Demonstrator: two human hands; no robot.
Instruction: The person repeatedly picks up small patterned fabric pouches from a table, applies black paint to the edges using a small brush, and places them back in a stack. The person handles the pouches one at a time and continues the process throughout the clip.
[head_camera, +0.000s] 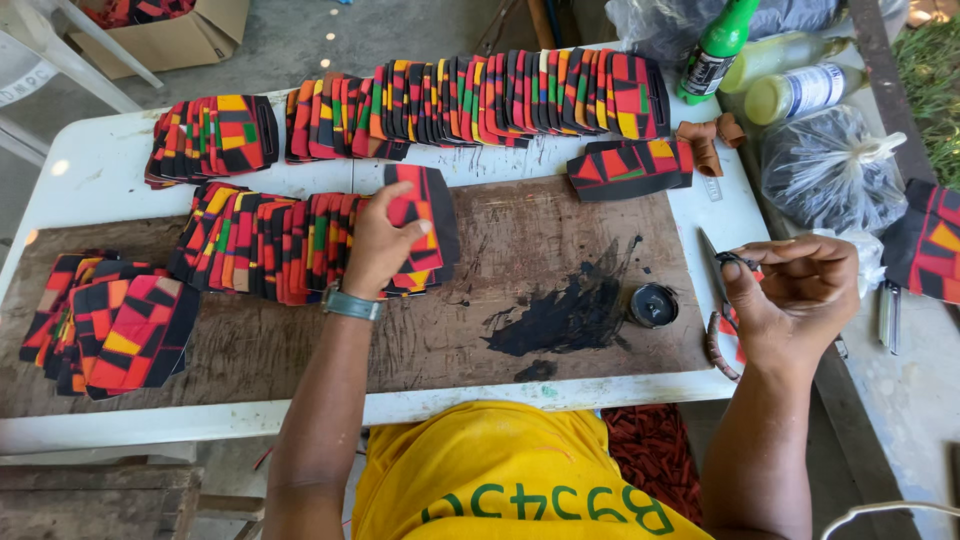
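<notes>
My left hand (380, 245) grips a flat patterned piece (425, 225) in red, black and yellow at the right end of a fanned row of like pieces (265, 245) on a brown board (520, 250). A watch sits on that wrist. My right hand (795, 295) is curled at the table's right edge, pinching a small dark object I cannot make out, just above scissors (712, 265). A round black tin (653, 305) stands beside a black stain (570, 315) between the hands.
More patterned pieces lie in a long back row (480, 100), a back-left pile (210, 135) and a front-left stack (110, 320). A single folded piece (630, 168), brown leather scraps (705, 140), bottles (715, 45) and plastic bags (830, 170) crowd the right. White table (90, 175).
</notes>
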